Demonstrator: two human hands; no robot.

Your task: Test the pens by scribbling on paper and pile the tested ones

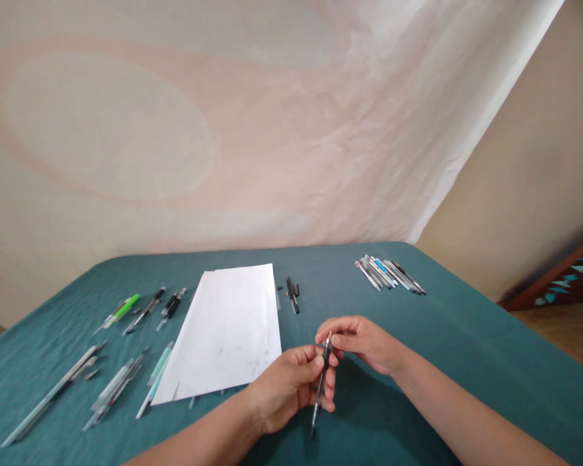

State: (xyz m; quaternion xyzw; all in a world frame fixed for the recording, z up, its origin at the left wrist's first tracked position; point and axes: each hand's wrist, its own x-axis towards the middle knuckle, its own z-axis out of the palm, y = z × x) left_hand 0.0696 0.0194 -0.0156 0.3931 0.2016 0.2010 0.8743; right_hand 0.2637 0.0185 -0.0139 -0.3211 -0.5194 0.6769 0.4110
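Observation:
Between the fingers of my left hand (291, 385) is a pen (317, 409) with a black grip and a clear barrel. It slants upright, its tip pointing up and away from me. My right hand (362, 340) has its thumb and fingers closed around the metal tip end of the same pen. Both hands are above the green tablecloth, just right of the white paper sheets (228, 330). Beyond the hands lie black pen parts (292, 296), including a small separate piece beside a longer one.
A row of several pens (388, 273) lies at the back right. On the left are small groups of pens and pen parts, among them a bright green pen (125, 310), black pens (173, 304) and a long pale pen (53, 395). A pale curtain (272, 129) hangs behind the table.

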